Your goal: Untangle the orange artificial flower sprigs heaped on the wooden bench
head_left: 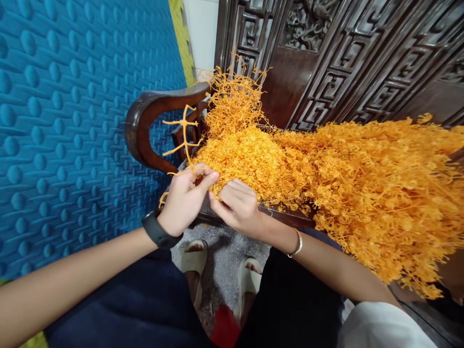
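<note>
A thin orange branched stem [185, 130], with short side twigs, sticks up out of my left hand [188, 191], whose thumb and fingers pinch it near its lower end. Close beside it, my right hand [236, 200] is closed, thumb against curled fingers, almost touching the left fingertips. Whatever the right fingers grip is too small or hidden to make out. Just beyond both hands lies a heap of small orange curled pieces [246, 154]. Behind that heap rises a tangle of loose orange branched stems [235, 101].
A large mass of orange branched pieces [391, 188] spreads to the right. A curved dark wooden armrest [139, 128] stands left of the heap. Carved dark wooden panels [290, 82] close off the back. A blue studded mat [72, 121] covers the left side.
</note>
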Tool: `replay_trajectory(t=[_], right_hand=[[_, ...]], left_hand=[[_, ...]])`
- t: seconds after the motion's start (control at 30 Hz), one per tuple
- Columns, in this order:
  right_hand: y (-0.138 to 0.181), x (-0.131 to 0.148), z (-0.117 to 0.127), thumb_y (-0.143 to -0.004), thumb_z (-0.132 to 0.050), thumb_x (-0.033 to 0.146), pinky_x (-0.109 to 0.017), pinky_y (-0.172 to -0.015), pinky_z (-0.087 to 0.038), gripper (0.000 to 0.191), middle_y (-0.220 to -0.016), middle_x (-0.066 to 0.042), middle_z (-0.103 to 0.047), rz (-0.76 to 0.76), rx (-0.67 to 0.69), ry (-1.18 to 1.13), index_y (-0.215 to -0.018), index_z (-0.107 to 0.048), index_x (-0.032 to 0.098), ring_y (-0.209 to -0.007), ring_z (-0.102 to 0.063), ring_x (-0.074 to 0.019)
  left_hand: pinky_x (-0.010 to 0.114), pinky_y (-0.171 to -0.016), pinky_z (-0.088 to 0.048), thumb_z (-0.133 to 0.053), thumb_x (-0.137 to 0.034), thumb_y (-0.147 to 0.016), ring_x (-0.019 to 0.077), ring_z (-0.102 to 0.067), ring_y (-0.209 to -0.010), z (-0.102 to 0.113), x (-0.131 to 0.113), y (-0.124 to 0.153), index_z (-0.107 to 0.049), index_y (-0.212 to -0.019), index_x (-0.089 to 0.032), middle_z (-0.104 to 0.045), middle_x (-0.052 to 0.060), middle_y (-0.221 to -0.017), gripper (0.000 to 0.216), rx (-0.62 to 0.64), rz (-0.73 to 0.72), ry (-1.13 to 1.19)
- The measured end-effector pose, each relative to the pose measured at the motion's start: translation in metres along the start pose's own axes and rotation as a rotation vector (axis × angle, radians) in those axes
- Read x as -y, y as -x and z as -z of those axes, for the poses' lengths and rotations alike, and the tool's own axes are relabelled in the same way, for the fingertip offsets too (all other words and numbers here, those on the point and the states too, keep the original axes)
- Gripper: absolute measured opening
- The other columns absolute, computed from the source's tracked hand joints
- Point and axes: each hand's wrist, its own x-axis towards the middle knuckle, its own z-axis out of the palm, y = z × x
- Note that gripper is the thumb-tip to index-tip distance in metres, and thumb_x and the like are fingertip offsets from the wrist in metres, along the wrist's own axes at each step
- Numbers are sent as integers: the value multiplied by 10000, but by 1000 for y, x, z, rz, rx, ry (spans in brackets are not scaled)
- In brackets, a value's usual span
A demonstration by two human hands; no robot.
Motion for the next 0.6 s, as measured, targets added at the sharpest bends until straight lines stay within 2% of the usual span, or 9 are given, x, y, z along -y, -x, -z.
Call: replay_trajectory(t=[0.13,0.23,0.3,0.37,0.43,0.47,0.5,0.53,0.6], right_hand=[[-4,-4,3,-835,-510,141,-266,-558,-294,370,-477,35,-360,153,-58,49,-512,-338,194,-522,-335,-95],[-4,-6,5,-811,-529,123,-272,-559,-307,350,-488,31,-369,228,-95,69,-516,-354,197,-536,-351,-102],[0,1,3,-790,-549,123,-281,-551,-305,318,-497,31,-367,281,-105,59,-532,-380,198,-537,-354,-107],[8,18,-1,-770,-568,140,-285,-527,-276,273,-506,39,-352,449,-107,-16,-556,-409,199,-520,-342,-106],[14,37,-5,-764,-584,179,-280,-505,-233,282,-508,52,-319,642,-102,-122,-554,-397,200,-491,-313,-94],[16,44,-6,-769,-590,204,-277,-500,-217,317,-507,57,-305,683,-96,-155,-541,-370,201,-479,-297,-87],[15,46,-7,-780,-594,231,-276,-503,-220,331,-508,57,-308,659,-53,-147,-543,-365,200,-481,-301,-87],[13,43,-7,-795,-590,252,-276,-511,-232,313,-515,52,-338,578,-10,-109,-560,-390,199,-496,-323,-92],[4,18,-1,-844,-539,247,-281,-550,-279,227,-545,31,-418,307,45,43,-635,-467,195,-546,-379,-110]], left_hand=[[248,-628,-360,-566,-229,-735,118,-450,-641,-4,-13,14,-539,-602,-161,-503,-15,-636,152,-66,-6,-17],[238,-537,-329,-584,-229,-716,102,-403,-568,-8,-19,21,-521,-586,-162,-460,-28,-588,159,-29,104,140],[234,-514,-309,-593,-210,-713,94,-387,-548,-6,-18,16,-521,-585,-161,-451,-33,-574,155,-18,165,225],[233,-537,-311,-574,-163,-733,91,-391,-562,0,-14,1,-528,-572,-156,-465,-26,-582,167,-109,150,244],[231,-554,-299,-542,-105,-745,79,-362,-554,9,-7,-17,-487,-493,-156,-437,-27,-567,263,-376,35,261],[233,-564,-298,-521,-125,-776,79,-349,-548,13,-4,-25,-505,-509,-158,-432,-27,-570,269,-400,12,281],[232,-582,-306,-531,-135,-778,80,-371,-571,16,-1,-30,-523,-516,-157,-444,-22,-590,264,-377,-4,270],[237,-566,-301,-555,-150,-762,82,-363,-552,18,2,-33,-507,-487,-160,-438,-23,-565,280,-307,42,279],[240,-558,-311,-593,-189,-741,90,-384,-551,18,5,-33,-534,-505,-164,-472,-16,-561,244,-152,109,281]])
